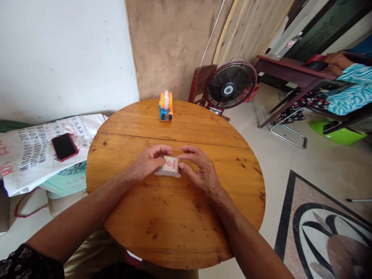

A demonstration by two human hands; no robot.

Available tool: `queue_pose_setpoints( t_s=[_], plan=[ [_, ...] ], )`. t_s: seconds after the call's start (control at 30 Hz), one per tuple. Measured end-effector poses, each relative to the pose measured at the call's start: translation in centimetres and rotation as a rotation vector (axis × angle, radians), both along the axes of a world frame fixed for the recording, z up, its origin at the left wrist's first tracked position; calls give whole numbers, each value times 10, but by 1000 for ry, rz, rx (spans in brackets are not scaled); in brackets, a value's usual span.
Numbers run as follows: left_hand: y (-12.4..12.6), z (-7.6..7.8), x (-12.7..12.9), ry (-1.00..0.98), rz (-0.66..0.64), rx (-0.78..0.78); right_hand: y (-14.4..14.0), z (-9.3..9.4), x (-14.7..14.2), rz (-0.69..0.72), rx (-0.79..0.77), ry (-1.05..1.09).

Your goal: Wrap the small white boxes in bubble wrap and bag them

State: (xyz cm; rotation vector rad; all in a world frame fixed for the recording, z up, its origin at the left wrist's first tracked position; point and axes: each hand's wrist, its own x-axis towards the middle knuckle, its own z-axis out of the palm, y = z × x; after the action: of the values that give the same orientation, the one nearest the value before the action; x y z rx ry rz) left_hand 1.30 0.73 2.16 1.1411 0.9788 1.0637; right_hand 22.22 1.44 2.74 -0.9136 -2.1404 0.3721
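Head view — both hands are down at the middle of the round wooden table (180,232), closed in on a small clear-wrapped packet (169,167) that lies flat on the wood. The left hand (148,161) comes in from its own side, fingers curled over, tips touching the packet's near-left edge and top corner. The right hand (200,168) sits opposite, thumb and forefinger pinching lightly at the right edge, the other fingers loosely spread and lifted. Neither hand has the packet off the table; it looks steadied between the fingertips rather than gripped.

By my read, this is the handling stage — squaring the packet or working at its wrapper. A next move would call for a firmer pinch on both sides, since the slick wrap could slide on the smooth tabletop.

Farther back on the table stands an orange tape dispenser (166,106), well apart from the hands. Off to the left, a red-cased phone (64,146) rests on a printed sack (35,155). Behind the table stands a floor fan (230,88), and at far right another person's hand (337,62) lies on a dark desk (290,69).
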Motion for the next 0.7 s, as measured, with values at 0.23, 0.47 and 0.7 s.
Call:
queue_pose_setpoints(
  t_s=[0.23,0.47,0.7],
  plan=[
    [2,2,-12,222,233,52,3,-3,0,-13,-42,22],
    [5,-6,-13,358,189,59,-1,-5,-1,78,-92,-138],
    [1,-4,-10,240,0,-12,-3,-11,-10,46,-25,-127]
  ],
)
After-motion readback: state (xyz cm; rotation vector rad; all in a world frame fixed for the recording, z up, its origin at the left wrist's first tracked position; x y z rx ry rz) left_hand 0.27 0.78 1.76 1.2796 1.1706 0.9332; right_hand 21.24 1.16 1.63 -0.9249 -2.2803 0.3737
